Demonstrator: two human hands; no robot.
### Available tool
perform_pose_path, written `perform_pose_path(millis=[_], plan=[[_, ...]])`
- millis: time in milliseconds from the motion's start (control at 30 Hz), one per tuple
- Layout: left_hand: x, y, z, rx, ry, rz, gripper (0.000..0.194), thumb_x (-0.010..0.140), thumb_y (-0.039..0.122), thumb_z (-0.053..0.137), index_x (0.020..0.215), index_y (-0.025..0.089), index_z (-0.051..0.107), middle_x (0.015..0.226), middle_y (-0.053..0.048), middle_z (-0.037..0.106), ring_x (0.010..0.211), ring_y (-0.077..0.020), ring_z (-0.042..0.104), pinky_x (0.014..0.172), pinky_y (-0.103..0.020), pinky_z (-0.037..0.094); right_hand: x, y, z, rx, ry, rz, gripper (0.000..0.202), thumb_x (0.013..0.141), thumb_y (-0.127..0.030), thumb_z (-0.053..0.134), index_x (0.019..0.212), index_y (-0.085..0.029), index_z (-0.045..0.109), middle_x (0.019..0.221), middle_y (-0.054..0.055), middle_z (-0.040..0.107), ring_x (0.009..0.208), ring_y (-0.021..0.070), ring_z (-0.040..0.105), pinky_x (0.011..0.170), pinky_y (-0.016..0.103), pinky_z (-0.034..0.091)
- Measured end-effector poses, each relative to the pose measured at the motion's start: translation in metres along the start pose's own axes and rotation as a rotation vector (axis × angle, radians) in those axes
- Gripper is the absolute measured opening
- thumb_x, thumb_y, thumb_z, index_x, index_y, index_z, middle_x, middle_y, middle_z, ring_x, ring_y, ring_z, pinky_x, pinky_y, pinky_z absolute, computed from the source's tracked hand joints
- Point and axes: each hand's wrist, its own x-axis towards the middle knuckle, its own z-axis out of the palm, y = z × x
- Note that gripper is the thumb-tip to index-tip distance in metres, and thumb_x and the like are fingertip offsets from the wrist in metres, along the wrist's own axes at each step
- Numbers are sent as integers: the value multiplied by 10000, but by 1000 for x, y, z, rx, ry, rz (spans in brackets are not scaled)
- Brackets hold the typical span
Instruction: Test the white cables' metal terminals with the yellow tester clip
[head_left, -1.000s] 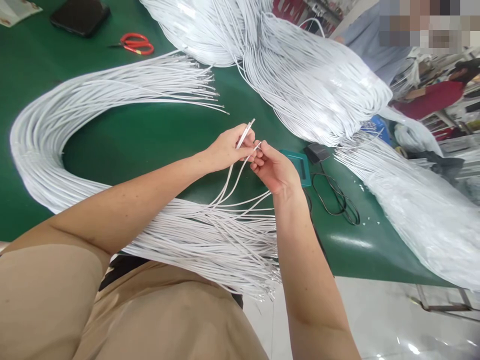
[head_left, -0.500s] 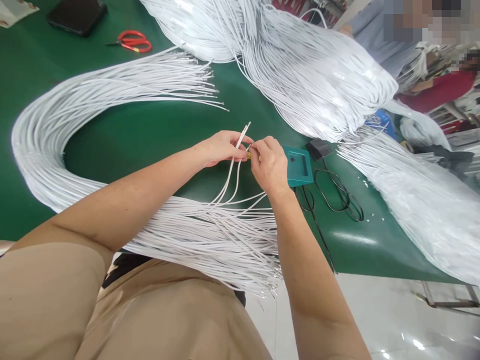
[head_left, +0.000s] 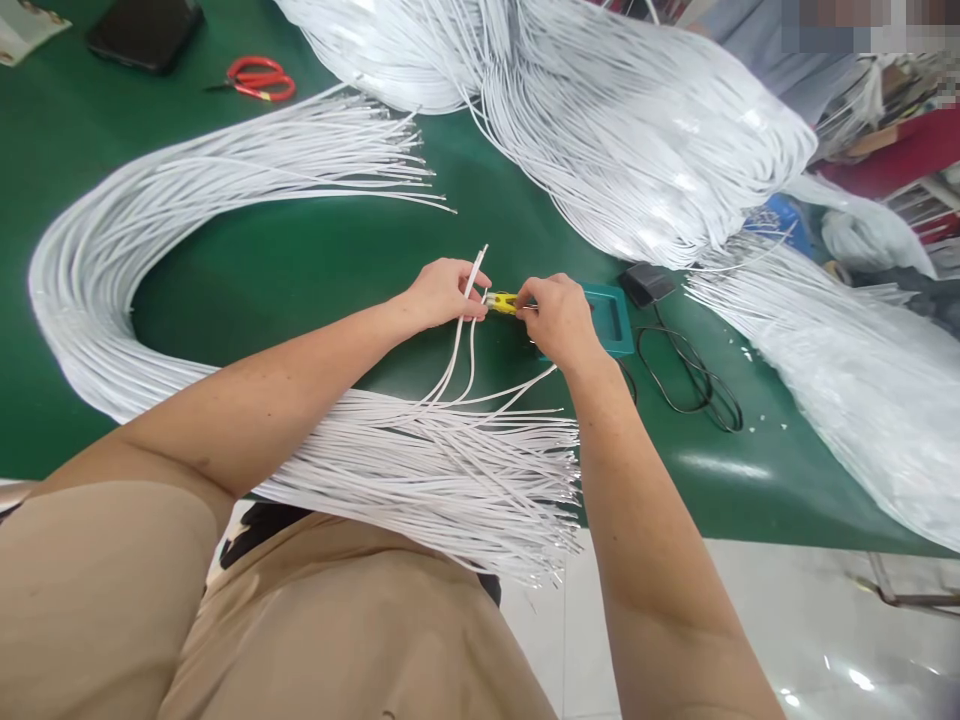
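Note:
In the head view, my left hand (head_left: pixel 444 290) is closed round a few white cables (head_left: pixel 456 355), whose short ends stick up past the fingers. My right hand (head_left: pixel 559 315) grips a small yellow tool (head_left: pixel 504 302) with a metal tip. That tip meets one cable end at my left fingertips; the tool's exact kind is too small to tell. Below my hands lies a thick bundle of white cables (head_left: pixel 405 450), which curves round on the left and back to the upper middle. Partly behind my right hand sits a teal tray-like box (head_left: pixel 619 318).
Red-handled scissors (head_left: pixel 261 78) and a black phone-like object (head_left: pixel 146 32) lie at the upper left. Large cable bundles (head_left: pixel 615 130) in clear plastic fill the back and right of the green table (head_left: pixel 720 490). A black adapter (head_left: pixel 646 284) with its cord lies right. Other people stand beyond.
My right hand has moved slightly right, away from my left hand, and more of the yellow tool shows between them. My left hand still holds the cables. The view has shifted a little.

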Motion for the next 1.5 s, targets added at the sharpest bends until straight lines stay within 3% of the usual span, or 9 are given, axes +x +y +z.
perform_pose_path(millis=[300,500,800,967,1067,1200,1333,1433,1500], plan=[[-2,-1,6,184,57,36,401,565,189,750,960,164,685,711,12,711,693,-163,667,798,-316,519,-1,1,2,37,34,50,185,840,-171,514,899,-184,689,859,119,619,906,271,539,814,400,429],[3,-8,8,137,85,80,339,548,188,774,877,179,698,665,8,692,619,-168,630,750,-332,515,-14,13,12,-43,283,154,338,905,-252,483,1201,-149,611,1275,175,611,1283,326,455,1132,628,161],[3,-2,-10,55,24,43,433,511,166,806,931,164,698,694,-9,706,606,-164,636,718,-327,512,-20,16,20,-55,319,278,492,954,-352,431,1379,-109,488,1448,234,466,1367,362,376,1101,618,231],[-4,10,-13,-127,-27,49,312,544,231,823,822,149,708,669,-3,669,610,-131,612,683,-287,503,-39,-33,-3,152,198,-184,310,970,-278,416,1141,-149,640,1142,126,679,1044,226,578,935,350,420],[-8,15,-12,-181,-66,19,243,563,229,824,757,152,699,686,-11,679,649,-130,625,694,-274,507,-56,-65,-2,45,2,-400,301,977,-239,390,905,-163,671,898,113,708,937,245,576,817,368,410],[-12,21,-14,-285,-124,-17,218,673,244,772,874,171,733,805,-44,724,792,-148,675,744,-257,507,-73,-85,1,-71,-203,-228,292,962,-203,392,884,-152,669,740,143,690,806,271,599,674,375,388],[-13,22,-15,-286,-141,-21,215,734,280,735,929,196,761,827,-45,717,784,-133,661,706,-233,492,-69,-73,-17,225,-477,-37,216,866,-243,563,669,-195,637,606,85,645,557,200,560,513,317,343],[-13,20,-12,-298,-155,8,279,688,254,767,959,190,757,814,-30,715,744,-126,651,728,-250,504,-45,-53,-34,640,-300,144,222,874,-269,531,693,-198,639,588,24,630,492,125,531,496,265,387],[-13,19,-10,-325,-161,38,324,647,228,790,961,166,745,830,-29,721,771,-137,659,774,-277,518,-25,-42,-40,795,-36,273,198,886,-330,511,824,-204,651,629,0,628,497,105,515,481,243,400]])
